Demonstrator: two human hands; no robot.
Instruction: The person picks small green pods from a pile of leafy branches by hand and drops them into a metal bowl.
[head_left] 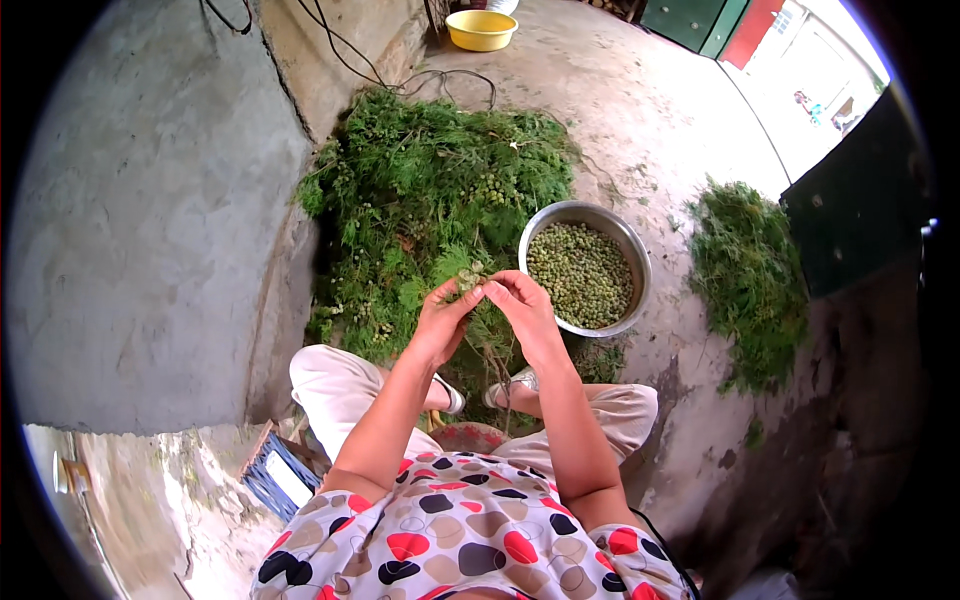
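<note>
My left hand (445,318) is closed on a leafy green sprig (468,279) with small pale green cones at its top. A thin stem hangs down below the hands. My right hand (524,306) meets the left at the fingertips, its thumb and fingers pinched at the sprig's cones; what exactly lies between them is hidden. Just right of my right hand stands a round metal basin (642,268), mostly filled with small round green cones (580,272). Beneath and beyond my hands spreads a large heap of feathery evergreen branches (430,170).
Another pile of cut branches (748,285) lies on the concrete floor at the right, beside a dark green door panel (860,200). A yellow basin (482,32) stands at the far end, near black cables (345,50). A grey wall (160,220) borders the left.
</note>
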